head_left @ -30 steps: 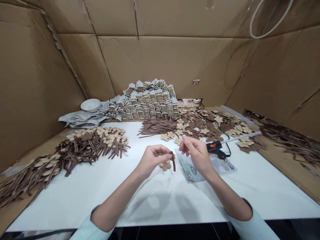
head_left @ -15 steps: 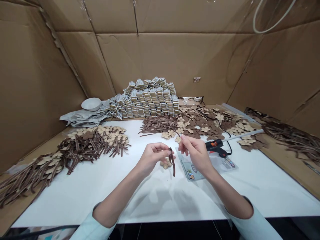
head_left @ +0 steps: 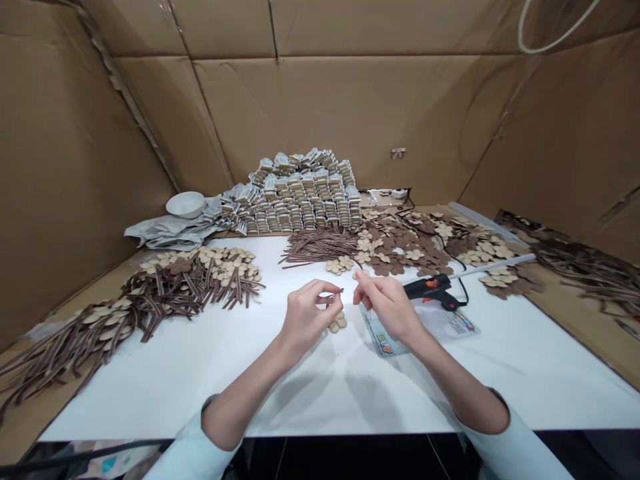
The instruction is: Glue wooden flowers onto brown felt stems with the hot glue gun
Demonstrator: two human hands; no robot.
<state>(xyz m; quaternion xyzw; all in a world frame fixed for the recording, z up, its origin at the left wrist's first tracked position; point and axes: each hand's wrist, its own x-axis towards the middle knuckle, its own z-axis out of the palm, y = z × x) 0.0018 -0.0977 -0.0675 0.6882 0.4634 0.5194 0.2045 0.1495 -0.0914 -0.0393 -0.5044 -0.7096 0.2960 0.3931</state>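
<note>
My left hand [head_left: 309, 313] is closed, with thumb and forefinger pinching a short brown ribbon [head_left: 341, 291]; only a small end shows above the fingertips. Just to its right, my right hand [head_left: 387, 303] has its thumb and fingers pressed together, and whatever they may hold is hidden. Below and between the hands, a beige flower cutout [head_left: 338, 323] lies on the white table, partly covered by my left hand. A black and orange glue gun [head_left: 431, 288] with a long glue stick rests beyond my right hand, by a printed plastic packet [head_left: 383, 339].
Striped brown ribbons [head_left: 320, 247] lie in a pile ahead. Beige and brown flower cutouts [head_left: 400, 243] spread at back right. Flowers with ribbons [head_left: 190, 293] are heaped left. Stacked small pieces [head_left: 305, 193] and a white bowl [head_left: 185, 205] stand behind, before cardboard walls [head_left: 360, 120].
My left hand has turned upward, and the ribbon that hung down from it is now mostly hidden by the fingers. My right hand has moved slightly left and down. The view has shifted slightly.
</note>
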